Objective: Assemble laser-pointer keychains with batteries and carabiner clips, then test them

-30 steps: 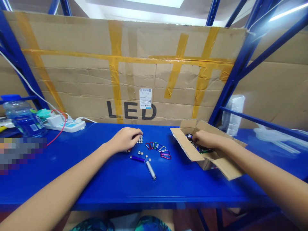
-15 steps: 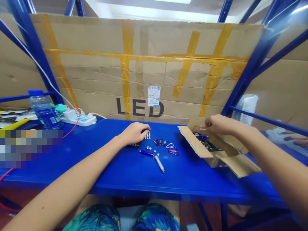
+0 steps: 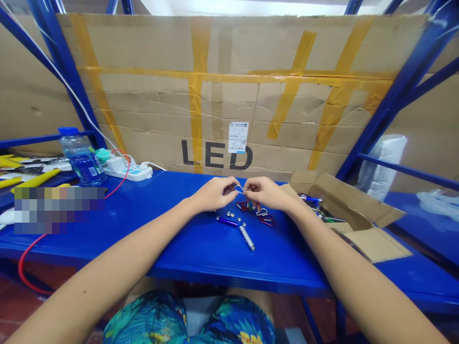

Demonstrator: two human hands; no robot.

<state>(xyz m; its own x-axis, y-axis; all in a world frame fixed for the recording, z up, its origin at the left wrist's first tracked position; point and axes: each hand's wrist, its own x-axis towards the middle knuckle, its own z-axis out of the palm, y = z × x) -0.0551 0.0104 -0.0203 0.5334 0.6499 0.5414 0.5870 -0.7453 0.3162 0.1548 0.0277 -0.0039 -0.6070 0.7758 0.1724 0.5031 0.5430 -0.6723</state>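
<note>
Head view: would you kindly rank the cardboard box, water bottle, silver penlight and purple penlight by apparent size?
Cardboard box, then water bottle; the silver penlight and purple penlight look too alike to rank.

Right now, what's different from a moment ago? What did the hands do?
The right hand came up out of the cardboard box and moved left, and the left hand came in to meet it. Now a silver clip is pinched between them. The purple flashlight, silver flashlight and colored clips stayed put on the blue table.
</note>
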